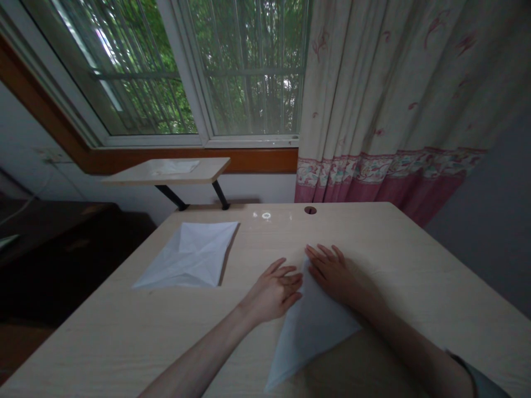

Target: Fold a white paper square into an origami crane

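Observation:
A white sheet of paper (313,326), folded into a triangle, lies on the light wooden desk (232,354) in front of me. My right hand (332,273) rests on its upper corner and right edge, fingers stretched out and flat. Along the left edge of the triangle is my left hand (276,290), its fingers spread and loosely curved, the tips at or just over the paper's edge. Neither hand grips the paper. Part of the triangle's right side is hidden under my right hand and forearm.
Another white sheet (193,257), with crease lines, lies on the desk to the left. Behind it stands a small raised shelf (166,172) on black legs, holding some white paper or tissue (178,167). A round cable hole (310,210) is near the back edge. Curtains (373,110) hang behind.

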The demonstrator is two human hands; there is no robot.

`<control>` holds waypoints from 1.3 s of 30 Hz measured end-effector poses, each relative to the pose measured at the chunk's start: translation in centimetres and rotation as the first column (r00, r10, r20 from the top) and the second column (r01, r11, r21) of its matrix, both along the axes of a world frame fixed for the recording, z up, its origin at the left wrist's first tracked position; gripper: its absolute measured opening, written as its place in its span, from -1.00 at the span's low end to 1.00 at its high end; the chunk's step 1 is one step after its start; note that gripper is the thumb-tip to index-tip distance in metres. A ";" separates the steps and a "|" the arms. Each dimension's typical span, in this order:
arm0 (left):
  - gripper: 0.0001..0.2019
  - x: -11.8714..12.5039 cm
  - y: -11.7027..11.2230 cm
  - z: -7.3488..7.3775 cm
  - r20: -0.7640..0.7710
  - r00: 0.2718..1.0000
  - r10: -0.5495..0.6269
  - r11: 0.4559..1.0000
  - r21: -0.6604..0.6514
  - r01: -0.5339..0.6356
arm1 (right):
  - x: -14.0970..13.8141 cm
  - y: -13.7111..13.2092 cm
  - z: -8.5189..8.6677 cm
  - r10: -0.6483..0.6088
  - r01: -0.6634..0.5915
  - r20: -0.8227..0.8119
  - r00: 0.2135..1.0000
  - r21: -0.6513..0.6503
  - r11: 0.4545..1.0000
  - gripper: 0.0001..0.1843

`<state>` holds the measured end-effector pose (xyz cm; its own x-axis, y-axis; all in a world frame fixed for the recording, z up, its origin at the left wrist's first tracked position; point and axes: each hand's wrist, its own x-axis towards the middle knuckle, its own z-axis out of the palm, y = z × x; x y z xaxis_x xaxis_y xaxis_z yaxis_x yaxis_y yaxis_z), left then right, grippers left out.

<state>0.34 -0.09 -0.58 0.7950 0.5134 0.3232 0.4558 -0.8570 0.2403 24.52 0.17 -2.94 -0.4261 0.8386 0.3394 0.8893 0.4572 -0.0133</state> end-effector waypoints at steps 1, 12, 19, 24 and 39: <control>-0.74 -0.1 0.0 0.2 0.003 1.000 -0.019 1.000 0.001 0.019 | 0.0 0.0 0.0 -0.002 0.002 0.012 1.000 -0.007 1.000 -0.51; -0.58 -0.9 0.7 0.9 -0.004 0.996 -0.084 0.992 -0.100 0.083 | 0.0 0.3 0.8 0.142 -0.146 -0.068 0.988 -0.053 0.988 -0.61; -0.48 -1.0 1.0 0.3 0.003 0.991 -0.137 0.989 -0.053 0.136 | 0.1 -0.1 2.1 0.243 -0.250 -0.091 0.966 -0.075 0.965 -0.69; -0.53 -1.0 0.8 0.4 -0.003 0.997 -0.075 0.996 -0.046 0.075 | -0.3 -0.7 2.4 0.224 -0.232 -0.080 0.971 -0.108 0.967 -0.64; -0.62 -0.6 0.3 0.5 -0.105 0.992 0.074 0.996 -0.044 -0.079 | 1.5 1.0 0.2 0.129 -0.127 0.093 0.987 -0.028 0.992 -0.50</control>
<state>-0.24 0.22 -0.06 0.7806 0.5868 0.2152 0.5439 -0.8074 0.2287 26.07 1.14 -2.77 -0.5594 0.7821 0.2747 0.8213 0.5676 0.0565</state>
